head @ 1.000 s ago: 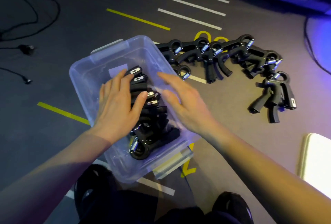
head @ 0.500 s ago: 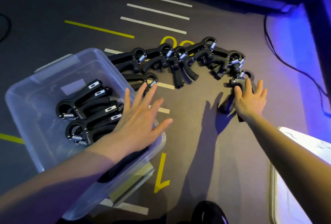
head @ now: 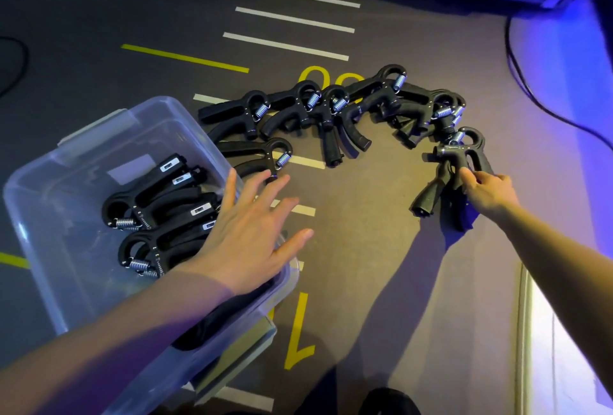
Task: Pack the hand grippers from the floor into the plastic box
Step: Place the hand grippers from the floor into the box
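Here the left hand (head: 247,235) lies flat, fingers spread and relaxed, over the box's (head: 83,162) right rim, holding nothing. Several grippers (head: 159,205) already lie packed inside the box (springs toward its left side). On the floor (head: 365,248) the right hand (head: 489,190) grasps one gripper (head: 454,166) at the right end of the curved row (head: 318,112) beyond the box.

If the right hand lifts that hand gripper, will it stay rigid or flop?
The hand gripper looks like hard plastic, so probably rigid. Its spring may let the handles shift slightly. The right hand pinches one handle, so it might swing.
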